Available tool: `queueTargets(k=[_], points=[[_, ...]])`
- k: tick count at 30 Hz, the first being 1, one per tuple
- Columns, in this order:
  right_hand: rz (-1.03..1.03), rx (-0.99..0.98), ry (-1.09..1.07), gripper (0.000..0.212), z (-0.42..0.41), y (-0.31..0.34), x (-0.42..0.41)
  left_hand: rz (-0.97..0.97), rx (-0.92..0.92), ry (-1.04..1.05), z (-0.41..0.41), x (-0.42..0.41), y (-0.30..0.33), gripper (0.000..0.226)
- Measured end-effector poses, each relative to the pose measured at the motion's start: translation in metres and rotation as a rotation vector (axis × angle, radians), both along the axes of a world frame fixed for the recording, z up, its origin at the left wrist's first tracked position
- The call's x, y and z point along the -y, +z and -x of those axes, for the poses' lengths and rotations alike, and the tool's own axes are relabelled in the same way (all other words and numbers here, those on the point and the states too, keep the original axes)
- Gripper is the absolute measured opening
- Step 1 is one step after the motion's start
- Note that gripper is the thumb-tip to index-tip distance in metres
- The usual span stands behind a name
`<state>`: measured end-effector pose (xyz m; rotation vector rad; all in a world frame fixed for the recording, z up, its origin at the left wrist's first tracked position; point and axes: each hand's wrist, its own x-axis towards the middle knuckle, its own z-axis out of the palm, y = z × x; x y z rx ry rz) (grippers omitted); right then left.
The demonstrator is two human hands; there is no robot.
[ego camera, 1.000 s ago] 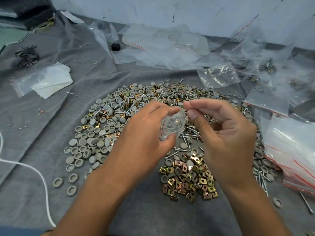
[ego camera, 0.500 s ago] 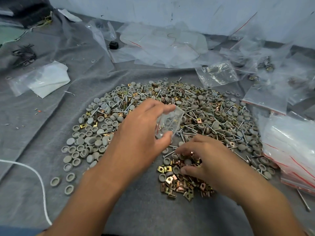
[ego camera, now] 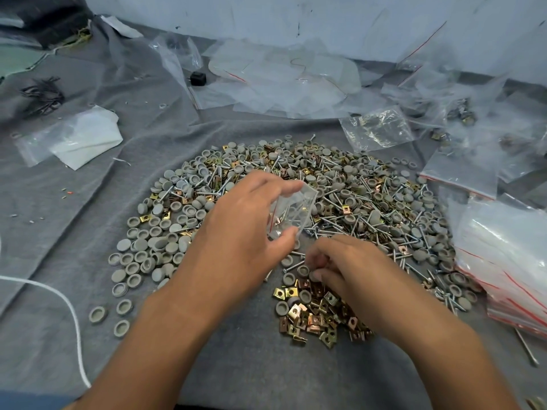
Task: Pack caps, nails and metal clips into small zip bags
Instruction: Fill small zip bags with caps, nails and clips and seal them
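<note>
Left hand (ego camera: pixel 248 232) pinches a small zip bag (ego camera: pixel 291 213) over the big heap of caps, nails and clips (ego camera: pixel 340 202) on the grey cloth (ego camera: pixel 236 365). At 5 o'clock from it, right hand (ego camera: pixel 349 270) has fingertips curled into the brass clips (ego camera: pixel 319 315), though I can't tell whether it's got one.

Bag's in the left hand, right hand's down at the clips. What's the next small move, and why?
Probably pinch one or two metal clips with the right hand and lift them to the zip bag. The left hand holds that bag above the pile with nails visible inside, while the right fingers curl down at the near clip heap, seemingly without a firm grasp yet.
</note>
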<state>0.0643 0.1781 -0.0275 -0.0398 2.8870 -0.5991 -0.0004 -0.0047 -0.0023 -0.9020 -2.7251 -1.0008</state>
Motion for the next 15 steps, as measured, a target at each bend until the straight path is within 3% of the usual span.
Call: queueTargets(k=[8, 12, 15], points=[[0.166, -0.121, -0.009, 0.031, 0.001, 0.006, -0.005, -0.02, -0.004, 0.007, 0.001, 0.002, 0.0, 0.056], [0.055, -0.056, 0.061, 0.015, 0.005, 0.003, -0.002, -0.001, -0.005, 0.004, 0.001, 0.0, 0.0, 0.056], [-0.03, 0.044, 0.097, 0.019, 0.009, 0.0, 0.006, 0.001, -0.007, 0.006, 0.001, 0.0, -0.001, 0.056]])
